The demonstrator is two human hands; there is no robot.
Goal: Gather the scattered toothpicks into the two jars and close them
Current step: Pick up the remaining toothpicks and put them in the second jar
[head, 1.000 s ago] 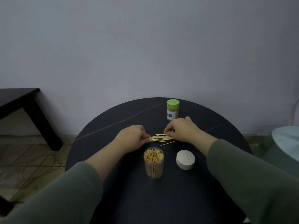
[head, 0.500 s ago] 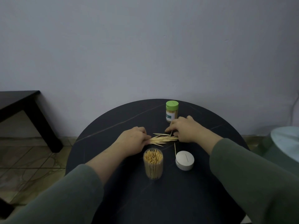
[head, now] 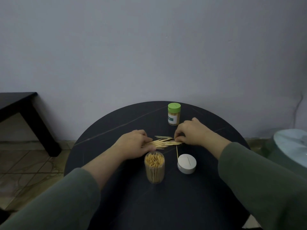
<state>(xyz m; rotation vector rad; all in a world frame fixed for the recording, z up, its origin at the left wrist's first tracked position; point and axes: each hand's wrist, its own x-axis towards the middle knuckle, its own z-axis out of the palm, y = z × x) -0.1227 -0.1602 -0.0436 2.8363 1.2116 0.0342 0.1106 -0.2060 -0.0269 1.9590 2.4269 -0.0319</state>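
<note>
A loose pile of toothpicks (head: 163,142) lies on the round black table (head: 126,123), between my two hands. My left hand (head: 134,146) rests on the pile's left end with curled fingers, pinching some sticks. My right hand (head: 191,132) pinches the pile's right end with its fingertips. A clear open jar (head: 154,169) full of toothpicks stands just in front of the left hand. Its white lid (head: 186,163) lies to the right, with one stray toothpick (head: 177,151) beside it. A second jar with a green lid (head: 174,116), shut, stands behind the pile.
A dark side table (head: 18,105) stands at the left by the wall, over a tiled floor. A pale round object (head: 292,146) sits at the right edge. The grey wall rises right behind the table.
Both hands have closed in on the toothpicks and pressed them into a tighter bundle. One toothpick has slid out toward the white lid. The view has shifted slightly.
</note>
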